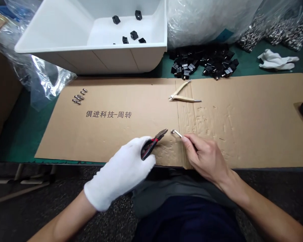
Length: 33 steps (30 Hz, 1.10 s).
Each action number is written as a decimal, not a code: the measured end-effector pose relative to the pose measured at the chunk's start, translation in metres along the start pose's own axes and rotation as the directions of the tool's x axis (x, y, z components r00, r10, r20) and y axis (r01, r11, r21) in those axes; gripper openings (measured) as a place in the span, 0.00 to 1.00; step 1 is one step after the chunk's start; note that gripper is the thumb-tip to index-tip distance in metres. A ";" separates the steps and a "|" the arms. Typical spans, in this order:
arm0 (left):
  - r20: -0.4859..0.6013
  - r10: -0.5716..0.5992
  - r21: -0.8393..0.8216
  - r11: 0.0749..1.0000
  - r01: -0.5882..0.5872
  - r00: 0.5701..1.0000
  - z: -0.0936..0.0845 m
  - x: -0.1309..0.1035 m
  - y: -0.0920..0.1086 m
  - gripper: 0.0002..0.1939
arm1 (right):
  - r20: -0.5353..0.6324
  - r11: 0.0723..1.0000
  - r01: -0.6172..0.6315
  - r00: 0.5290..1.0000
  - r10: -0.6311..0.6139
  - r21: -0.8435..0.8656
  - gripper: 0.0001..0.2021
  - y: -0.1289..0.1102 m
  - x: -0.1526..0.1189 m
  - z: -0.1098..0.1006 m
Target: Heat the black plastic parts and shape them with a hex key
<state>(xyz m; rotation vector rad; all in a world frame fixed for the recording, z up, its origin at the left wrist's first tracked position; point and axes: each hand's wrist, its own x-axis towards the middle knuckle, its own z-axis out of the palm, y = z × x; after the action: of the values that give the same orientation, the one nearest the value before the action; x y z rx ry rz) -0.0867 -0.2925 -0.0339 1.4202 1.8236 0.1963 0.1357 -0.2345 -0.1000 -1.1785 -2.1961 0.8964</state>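
Two tools are held: red-and-black pliers point(158, 136) are gripped in the white-gloved left hand point(125, 169), and a thin metal tool point(177, 133) is pinched in the bare right hand point(207, 155), its rounded end just apart from the pliers' tips. Ahead of both hands, cream-handled cutters point(184, 98) are spread on the cardboard point(146, 101). Farther out, small metal pieces point(77, 98) are grouped forward-left of the left hand; black parts point(185, 67) are heaped beyond the right.
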 end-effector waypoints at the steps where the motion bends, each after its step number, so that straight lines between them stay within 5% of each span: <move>1: -0.011 -0.002 0.024 1.000 0.003 1.000 0.001 0.000 0.000 0.11 | -0.013 1.000 0.008 1.000 -0.008 0.012 0.10 0.000 0.000 0.001; 9: -0.035 -0.012 0.238 0.971 0.020 0.999 0.006 -0.005 0.000 0.10 | -0.187 0.998 0.007 0.982 0.006 0.069 0.08 0.004 0.001 -0.001; 16: 0.021 0.003 0.364 0.931 -0.010 1.000 -0.006 0.005 0.017 0.10 | -0.204 0.993 -0.093 0.973 0.107 0.078 0.08 0.024 -0.009 -0.012; 26: -0.042 -0.104 0.651 0.752 0.106 0.994 0.003 0.008 0.058 0.11 | -0.132 0.974 -0.110 0.982 0.138 0.199 0.08 0.032 -0.012 -0.019; 33: -0.031 -0.136 0.621 0.774 0.126 0.990 0.006 0.008 0.052 0.08 | -0.025 0.951 -0.164 0.984 0.177 0.262 0.09 0.019 -0.005 -0.020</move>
<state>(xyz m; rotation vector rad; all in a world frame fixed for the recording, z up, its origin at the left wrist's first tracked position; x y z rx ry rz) -0.0447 -0.2685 -0.0129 1.7040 2.0657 -0.5475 0.1618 -0.2247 -0.1016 -1.2589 -1.8903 1.1745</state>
